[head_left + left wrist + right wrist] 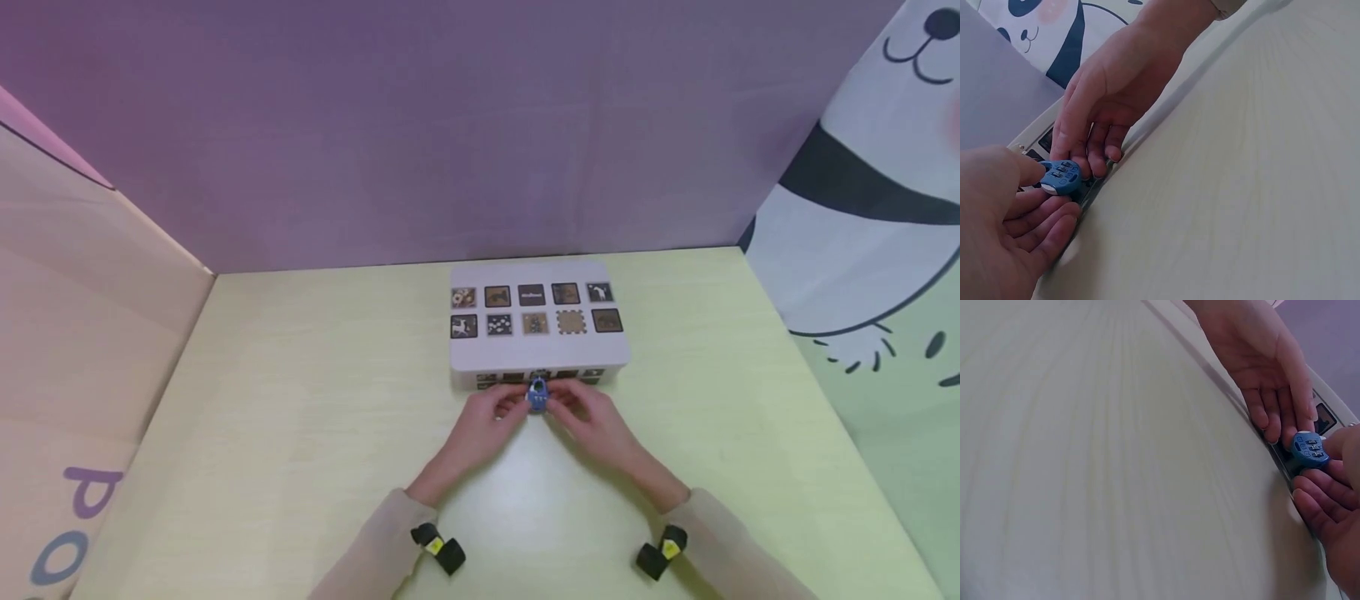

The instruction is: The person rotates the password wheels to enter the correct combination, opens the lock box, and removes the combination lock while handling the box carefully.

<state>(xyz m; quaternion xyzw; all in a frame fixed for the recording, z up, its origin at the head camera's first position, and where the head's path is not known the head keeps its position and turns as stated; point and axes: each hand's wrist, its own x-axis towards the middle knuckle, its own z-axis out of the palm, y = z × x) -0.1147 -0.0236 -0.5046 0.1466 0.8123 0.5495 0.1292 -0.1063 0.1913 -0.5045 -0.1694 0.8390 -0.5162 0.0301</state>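
A small blue combination padlock [537, 395] with number dials is at the front side of a white box [540, 353]. From the left, my left hand [486, 422] pinches the padlock's edge, with the thumb on top and the other fingers curled beneath. Opposite it, my right hand [595, 420] holds the other edge between thumb and fingers. The dials on the padlock [1062, 173] face up in the left wrist view. In the right wrist view the padlock [1309, 449] lies between both hands' fingertips. Where its shackle meets the box is mostly hidden.
The box, its lid printed with rows of small square pictures, stands on a pale wood-grain table [322, 400] near the back edge. A purple wall [450, 133] rises behind, and printed panels with a panda [862, 208] flank the right side.
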